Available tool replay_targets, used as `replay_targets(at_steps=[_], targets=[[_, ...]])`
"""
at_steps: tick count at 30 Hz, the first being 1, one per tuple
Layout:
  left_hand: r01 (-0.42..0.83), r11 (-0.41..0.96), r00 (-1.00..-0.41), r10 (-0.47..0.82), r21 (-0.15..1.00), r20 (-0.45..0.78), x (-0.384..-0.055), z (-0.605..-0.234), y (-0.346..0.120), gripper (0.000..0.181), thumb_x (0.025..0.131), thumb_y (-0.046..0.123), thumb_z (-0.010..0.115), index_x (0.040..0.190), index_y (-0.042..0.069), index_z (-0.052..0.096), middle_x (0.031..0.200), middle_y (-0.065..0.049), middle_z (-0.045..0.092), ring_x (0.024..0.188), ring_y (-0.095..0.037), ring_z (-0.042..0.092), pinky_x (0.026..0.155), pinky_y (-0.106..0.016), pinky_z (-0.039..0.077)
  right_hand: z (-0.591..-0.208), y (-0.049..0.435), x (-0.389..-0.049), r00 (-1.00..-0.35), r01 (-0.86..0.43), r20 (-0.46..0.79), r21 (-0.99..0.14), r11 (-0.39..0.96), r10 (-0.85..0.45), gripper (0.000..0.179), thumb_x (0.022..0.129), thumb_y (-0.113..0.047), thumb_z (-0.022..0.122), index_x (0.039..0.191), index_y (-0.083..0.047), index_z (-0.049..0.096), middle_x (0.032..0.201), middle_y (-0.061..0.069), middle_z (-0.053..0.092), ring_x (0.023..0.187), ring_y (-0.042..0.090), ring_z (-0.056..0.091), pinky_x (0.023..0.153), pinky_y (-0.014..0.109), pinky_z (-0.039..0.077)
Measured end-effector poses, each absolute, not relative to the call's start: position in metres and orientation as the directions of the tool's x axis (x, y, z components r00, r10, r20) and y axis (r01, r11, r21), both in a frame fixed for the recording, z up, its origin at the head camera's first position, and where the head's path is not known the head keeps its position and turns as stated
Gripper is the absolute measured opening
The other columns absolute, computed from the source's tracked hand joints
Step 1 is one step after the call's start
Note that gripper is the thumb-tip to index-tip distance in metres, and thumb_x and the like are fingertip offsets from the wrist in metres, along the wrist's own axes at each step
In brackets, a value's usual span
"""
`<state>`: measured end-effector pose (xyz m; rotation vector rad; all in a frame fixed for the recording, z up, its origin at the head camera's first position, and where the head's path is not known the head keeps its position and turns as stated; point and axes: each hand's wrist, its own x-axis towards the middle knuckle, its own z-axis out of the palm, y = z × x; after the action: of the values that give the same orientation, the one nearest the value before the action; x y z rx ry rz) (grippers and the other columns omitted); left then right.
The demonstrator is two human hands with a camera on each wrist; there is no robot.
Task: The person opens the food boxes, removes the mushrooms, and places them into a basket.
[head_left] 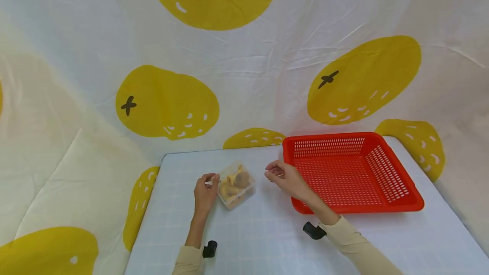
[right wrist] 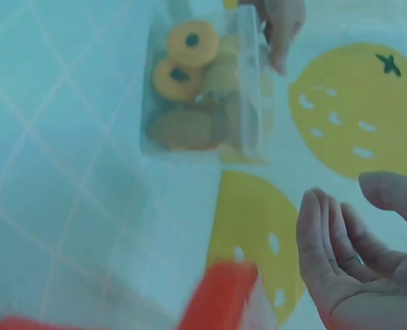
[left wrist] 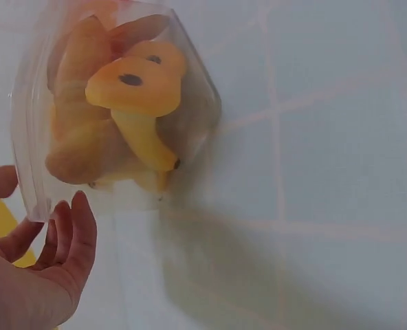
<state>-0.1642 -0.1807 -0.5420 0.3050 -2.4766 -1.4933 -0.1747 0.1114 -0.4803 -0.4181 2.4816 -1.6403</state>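
A clear plastic box (head_left: pixel 244 194) stands left of centre on the table, holding several yellow-orange mushroom-shaped pieces (left wrist: pixel 138 89) with dark spots, and brownish ones. Whether a lid covers it I cannot tell. My left hand (head_left: pixel 205 194) is at its left corner, fingertips at the rim, thumb and fingers apart in the left wrist view. My right hand (head_left: pixel 291 182) hovers in the air between the box and a red basket (head_left: pixel 355 209), fingers loosely bent and nothing in them. The right wrist view shows this hand well away from the box.
The red slotted basket fills the table's right side; its wall rises beside my right forearm. A pale checked cloth (head_left: pixel 244 241) covers the table. Behind hangs a white curtain (head_left: pixel 259 58) with large yellow fruit prints. Black wrist cameras (head_left: pixel 314 231) protrude near both sleeves.
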Motion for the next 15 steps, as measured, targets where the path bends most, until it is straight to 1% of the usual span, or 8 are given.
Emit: replay_targets(at_steps=[3,6,11,13,15], targets=[[-0.046,0.466,-0.963,-0.256,0.884,0.085,-0.161,-0.545,-0.180,0.051,0.096,0.033,0.074,0.133,-0.001,0.061,0.121,-0.018,0.057,0.093,-0.025,0.057,0.072,-0.029,0.048,-0.484,0.099,-0.173,-0.947,-0.166,0.052,-0.924,0.343,-0.318,0.023,0.100,-0.017,0.070,0.116,-0.002,0.066,0.104,0.008,0.071,0.094,0.024,0.070,0.084,0.032,0.059],[-0.029,0.469,-0.975,-0.207,0.883,0.078,-0.157,-0.548,-0.179,0.071,0.090,0.034,0.080,0.144,0.000,0.050,0.128,-0.019,0.051,0.103,-0.027,0.050,0.082,-0.034,0.045,-0.488,0.087,-0.171,-0.938,-0.189,0.076,-0.930,0.315,-0.338,0.022,0.100,-0.013,0.068,0.114,0.002,0.064,0.102,0.012,0.071,0.092,0.027,0.071,0.080,0.030,0.059],[-0.044,0.504,-0.989,-0.142,0.862,0.033,-0.148,-0.552,-0.180,0.101,0.082,0.042,0.086,0.156,0.002,0.031,0.140,-0.018,0.043,0.117,-0.028,0.044,0.094,-0.043,0.043,-0.498,0.071,-0.167,-0.941,-0.178,0.066,-0.931,0.318,-0.332,0.019,0.099,-0.011,0.068,0.111,0.004,0.064,0.097,0.009,0.070,0.088,0.023,0.070,0.074,0.025,0.057],[-0.057,0.510,-0.992,-0.126,0.858,0.010,-0.144,-0.553,-0.181,0.111,0.078,0.045,0.089,0.159,0.003,0.025,0.144,-0.018,0.039,0.124,-0.030,0.042,0.099,-0.047,0.043,-0.503,0.066,-0.165,-0.947,-0.155,0.045,-0.932,0.329,-0.317,0.016,0.099,-0.011,0.069,0.108,0.001,0.066,0.095,0.007,0.071,0.085,0.019,0.068,0.072,0.024,0.056],[-0.066,0.505,-0.994,-0.111,0.860,-0.011,-0.141,-0.555,-0.182,0.121,0.074,0.046,0.092,0.161,0.005,0.020,0.148,-0.017,0.036,0.130,-0.032,0.039,0.103,-0.052,0.042,-0.508,0.061,-0.162,-0.951,-0.129,0.022,-0.935,0.330,-0.309,0.013,0.099,-0.012,0.069,0.105,-0.001,0.068,0.092,0.007,0.071,0.082,0.017,0.067,0.069,0.024,0.055]])
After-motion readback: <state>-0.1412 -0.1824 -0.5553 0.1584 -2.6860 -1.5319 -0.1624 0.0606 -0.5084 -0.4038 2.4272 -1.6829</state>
